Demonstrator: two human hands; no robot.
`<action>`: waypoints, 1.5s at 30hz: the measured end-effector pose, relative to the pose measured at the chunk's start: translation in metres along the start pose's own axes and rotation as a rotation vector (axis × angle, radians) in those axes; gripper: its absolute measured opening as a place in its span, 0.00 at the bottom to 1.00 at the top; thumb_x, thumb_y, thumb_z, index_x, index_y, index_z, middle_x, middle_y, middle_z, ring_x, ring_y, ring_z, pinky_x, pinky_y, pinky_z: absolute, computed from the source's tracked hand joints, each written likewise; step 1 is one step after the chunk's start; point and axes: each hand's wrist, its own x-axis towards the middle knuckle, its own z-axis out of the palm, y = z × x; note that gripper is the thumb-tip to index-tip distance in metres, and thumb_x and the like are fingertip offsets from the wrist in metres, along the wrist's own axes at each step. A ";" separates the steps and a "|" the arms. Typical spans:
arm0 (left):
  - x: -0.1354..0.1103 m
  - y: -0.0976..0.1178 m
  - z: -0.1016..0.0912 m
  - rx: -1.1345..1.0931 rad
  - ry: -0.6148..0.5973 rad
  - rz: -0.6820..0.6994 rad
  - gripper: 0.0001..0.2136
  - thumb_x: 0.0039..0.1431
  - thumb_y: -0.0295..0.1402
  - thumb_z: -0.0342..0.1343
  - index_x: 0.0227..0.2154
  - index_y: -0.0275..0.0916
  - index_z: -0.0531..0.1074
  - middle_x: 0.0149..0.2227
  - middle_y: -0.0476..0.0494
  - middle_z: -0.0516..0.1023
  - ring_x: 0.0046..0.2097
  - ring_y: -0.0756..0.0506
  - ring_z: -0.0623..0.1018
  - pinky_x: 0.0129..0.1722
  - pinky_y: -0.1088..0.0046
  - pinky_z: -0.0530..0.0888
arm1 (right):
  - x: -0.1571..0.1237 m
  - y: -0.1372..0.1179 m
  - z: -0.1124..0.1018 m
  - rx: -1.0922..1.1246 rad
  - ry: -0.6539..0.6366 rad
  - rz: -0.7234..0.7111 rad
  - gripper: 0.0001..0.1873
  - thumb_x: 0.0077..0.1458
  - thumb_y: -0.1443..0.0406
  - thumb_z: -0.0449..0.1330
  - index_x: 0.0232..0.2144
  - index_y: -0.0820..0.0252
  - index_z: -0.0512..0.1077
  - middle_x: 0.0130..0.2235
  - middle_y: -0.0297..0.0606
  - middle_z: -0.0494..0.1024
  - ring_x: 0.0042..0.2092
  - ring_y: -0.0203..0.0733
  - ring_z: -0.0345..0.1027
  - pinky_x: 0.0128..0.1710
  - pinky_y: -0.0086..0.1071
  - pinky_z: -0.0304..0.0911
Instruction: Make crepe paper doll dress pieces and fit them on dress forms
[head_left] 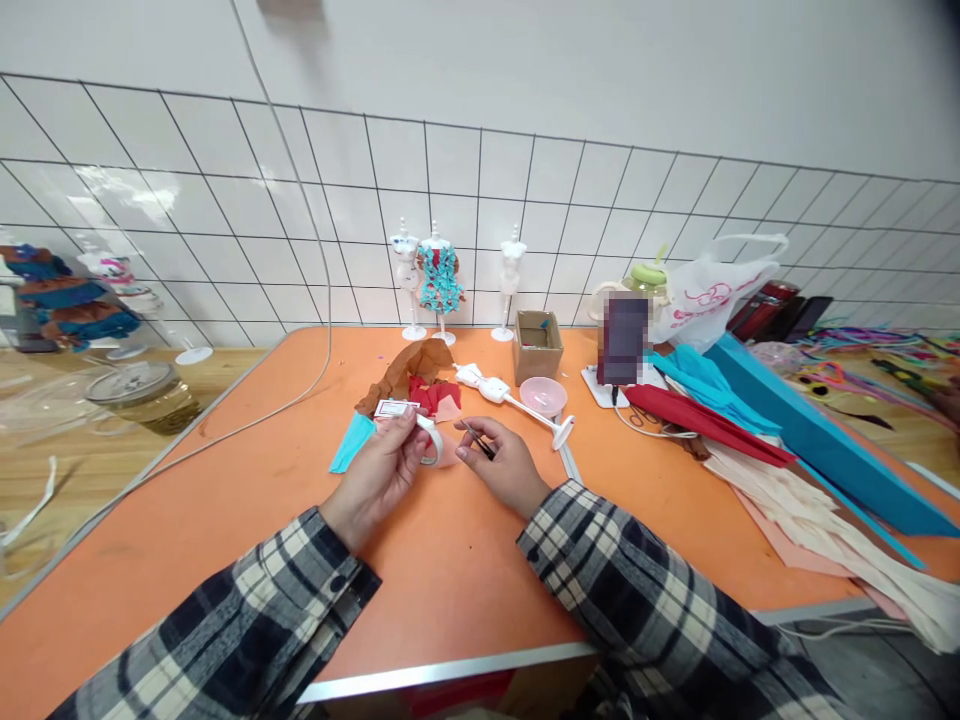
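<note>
My left hand [379,475] is closed on a roll of white tape [430,442], its ring facing right. In my right hand [510,468], the fingers pinch dark-tipped tweezers [480,442], a short way from the tape. Just beyond the hands lie crumpled brown crepe paper [409,368], red paper pieces [435,396] and a light blue paper piece [351,443]. Part of a small pale pink sheet [450,452] shows behind the tape. A white mini mannequin [495,390] rests on its side past my right hand.
Against the tiled wall stand three mini mannequins, one in a blue ruffled dress [440,278]. Nearby are a cardboard box [538,345] and a pink bowl [543,397]. Crepe paper folds [787,500] cover the right side; a white cable [300,400] crosses the left.
</note>
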 end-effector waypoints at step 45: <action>-0.007 -0.003 -0.004 0.511 0.009 0.401 0.18 0.56 0.46 0.60 0.42 0.38 0.76 0.44 0.42 0.80 0.35 0.46 0.80 0.33 0.73 0.78 | -0.013 -0.023 0.019 0.492 0.073 0.469 0.15 0.44 0.58 0.64 0.28 0.59 0.64 0.26 0.32 0.75 0.17 0.26 0.46 0.16 0.26 0.41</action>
